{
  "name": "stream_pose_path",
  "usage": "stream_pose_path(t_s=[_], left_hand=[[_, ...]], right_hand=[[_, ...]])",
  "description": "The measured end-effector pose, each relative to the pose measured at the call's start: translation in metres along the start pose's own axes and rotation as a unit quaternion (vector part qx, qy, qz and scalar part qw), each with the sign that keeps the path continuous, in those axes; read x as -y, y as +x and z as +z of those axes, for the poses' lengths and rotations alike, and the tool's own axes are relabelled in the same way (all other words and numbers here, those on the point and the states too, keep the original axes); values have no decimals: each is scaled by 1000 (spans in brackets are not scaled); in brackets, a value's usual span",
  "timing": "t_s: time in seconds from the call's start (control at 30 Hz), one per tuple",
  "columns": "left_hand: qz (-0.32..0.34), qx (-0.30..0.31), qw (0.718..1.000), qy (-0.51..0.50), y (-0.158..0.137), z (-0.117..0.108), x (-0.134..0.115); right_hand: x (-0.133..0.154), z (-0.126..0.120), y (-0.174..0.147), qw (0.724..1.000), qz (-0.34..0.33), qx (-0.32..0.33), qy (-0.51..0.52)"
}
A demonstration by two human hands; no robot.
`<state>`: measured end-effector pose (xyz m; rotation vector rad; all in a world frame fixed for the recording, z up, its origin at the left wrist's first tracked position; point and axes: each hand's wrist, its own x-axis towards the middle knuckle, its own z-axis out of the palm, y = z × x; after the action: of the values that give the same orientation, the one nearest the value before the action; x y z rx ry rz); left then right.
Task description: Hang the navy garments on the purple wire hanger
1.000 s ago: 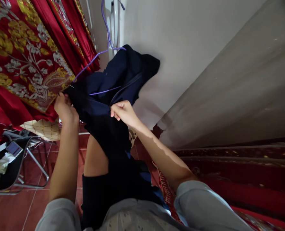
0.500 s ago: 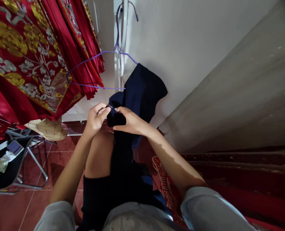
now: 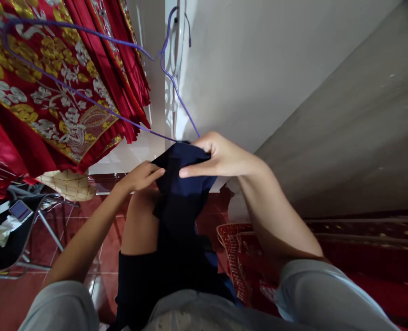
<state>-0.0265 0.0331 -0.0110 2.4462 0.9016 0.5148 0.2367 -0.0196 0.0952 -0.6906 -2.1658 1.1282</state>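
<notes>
In the middle of the scene, a dark navy garment (image 3: pixel 186 184) was held up by the right hand (image 3: pixel 221 156), its top edge gripped between the thumb in front and the fingers behind. The garment's left edge was touched by the left hand (image 3: pixel 143 177); whether it was gripped there could not be told. A purple wire hanger (image 3: pixel 179 94) was hooked over a white metal frame (image 3: pixel 181 46), its long bar stretched across red embroidered cloth (image 3: pixel 76 117) at far left.
</notes>
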Motion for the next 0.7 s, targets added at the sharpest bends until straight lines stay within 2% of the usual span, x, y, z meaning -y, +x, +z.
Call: stream_pose_path(t_s=[0.1, 0.2, 0.27, 0.33, 0.4, 0.5, 0.57, 0.63, 0.7], left_hand=[[-44, 16, 998, 29, -26, -14, 19], [-108, -12, 994, 14, -49, -31, 23], [-136, -64, 989, 9, -59, -43, 18], [-142, -102, 985, 2, -67, -54, 10], [-142, -95, 985, -7, -73, -63, 5], [-176, -20, 982, 58, -81, -71, 5], [-249, 12, 958, 141, -83, -73, 8], [-302, -11, 932, 202, -81, -73, 5], [-289, -90, 927, 220, -73, -75, -5]], right_hand=[[-13, -17, 10, 984, -3, -146, -102], [-56, -23, 39, 956, -11, -265, -127], [-92, -18, 62, 952, 29, -290, -90], [-123, -10, 81, 950, 101, -294, -35], [-140, -3, 90, 937, 133, -322, -15], [-142, 0, 83, 917, 131, -370, -73], [-132, -3, 69, 912, 135, -368, -121], [-120, -7, 54, 907, 134, -368, -153], [-110, -10, 43, 900, 130, -379, -173]])
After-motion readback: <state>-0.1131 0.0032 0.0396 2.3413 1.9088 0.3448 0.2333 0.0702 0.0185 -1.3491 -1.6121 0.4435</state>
